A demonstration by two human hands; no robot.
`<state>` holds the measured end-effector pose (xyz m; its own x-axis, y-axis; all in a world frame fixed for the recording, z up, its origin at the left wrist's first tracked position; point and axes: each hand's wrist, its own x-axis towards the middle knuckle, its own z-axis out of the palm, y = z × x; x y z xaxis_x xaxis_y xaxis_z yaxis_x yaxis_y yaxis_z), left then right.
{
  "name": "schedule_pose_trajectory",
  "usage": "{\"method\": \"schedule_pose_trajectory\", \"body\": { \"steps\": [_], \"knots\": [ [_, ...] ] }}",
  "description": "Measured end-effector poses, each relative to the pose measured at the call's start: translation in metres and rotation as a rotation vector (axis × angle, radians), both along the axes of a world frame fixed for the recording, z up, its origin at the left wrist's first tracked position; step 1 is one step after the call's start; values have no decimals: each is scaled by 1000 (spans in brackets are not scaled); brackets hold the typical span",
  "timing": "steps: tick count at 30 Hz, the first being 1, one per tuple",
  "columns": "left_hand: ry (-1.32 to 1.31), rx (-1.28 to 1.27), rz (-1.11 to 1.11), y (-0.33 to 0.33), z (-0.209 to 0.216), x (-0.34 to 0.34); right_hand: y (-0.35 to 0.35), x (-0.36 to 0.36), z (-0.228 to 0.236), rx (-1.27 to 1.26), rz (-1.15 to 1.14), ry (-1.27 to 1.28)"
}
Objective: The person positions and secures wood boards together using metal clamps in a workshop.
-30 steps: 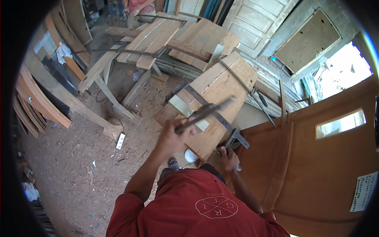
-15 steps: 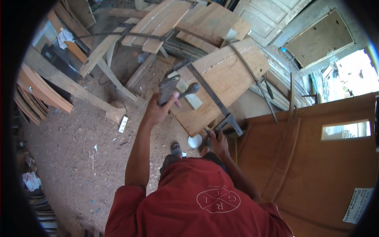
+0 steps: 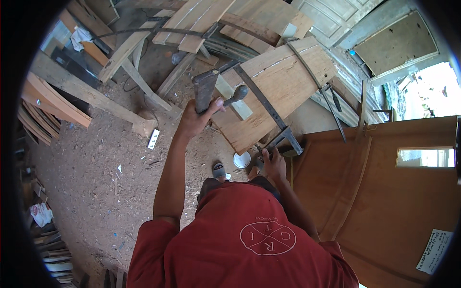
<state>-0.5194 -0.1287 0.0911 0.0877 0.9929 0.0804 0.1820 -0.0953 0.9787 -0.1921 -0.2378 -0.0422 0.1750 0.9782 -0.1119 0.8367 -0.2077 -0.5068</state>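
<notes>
My left hand [image 3: 194,120] is closed round a dark, flat metal piece [image 3: 204,91] with a knob-ended rod [image 3: 238,94] beside it; its exact kind is unclear. It is held at the near left corner of a glued wooden panel [image 3: 269,113]. A bar clamp [image 3: 261,98] spans that panel, and a pale wood block [image 3: 235,98] lies on it near my left hand. My right hand [image 3: 274,165] is closed at the clamp's near end, fingers round what looks like its handle, mostly hidden. Farther right, a second clamp [image 3: 307,67] crosses the panel.
A brown wooden door [image 3: 374,177] stands close on my right. A white tub [image 3: 241,160] sits on the floor near my feet. Trestle beams [image 3: 91,96] and a power strip [image 3: 153,139] are to the left. More clamped boards [image 3: 194,24] lie at the back.
The view has shifted slightly, so most things sit a little farther right. My left hand has tilted the dark metal piece more upright. My right hand stays at the clamp's near end.
</notes>
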Motion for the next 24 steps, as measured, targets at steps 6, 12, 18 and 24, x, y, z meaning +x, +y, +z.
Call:
{"method": "schedule_pose_trajectory", "body": {
  "steps": [6,12,18,24],
  "knots": [
    [-139,-31,-66,-6,-7,-8,-8,9,4,52,39,-19],
    [-446,120,-162,-23,-34,-43,-15,11,5,156,13,89],
    [-440,-477,435,-53,-133,-79,-13,-14,45,485,19,-1],
    [-546,-758,273,-11,-194,-100,6,-70,130,566,89,327]
  ]
}}
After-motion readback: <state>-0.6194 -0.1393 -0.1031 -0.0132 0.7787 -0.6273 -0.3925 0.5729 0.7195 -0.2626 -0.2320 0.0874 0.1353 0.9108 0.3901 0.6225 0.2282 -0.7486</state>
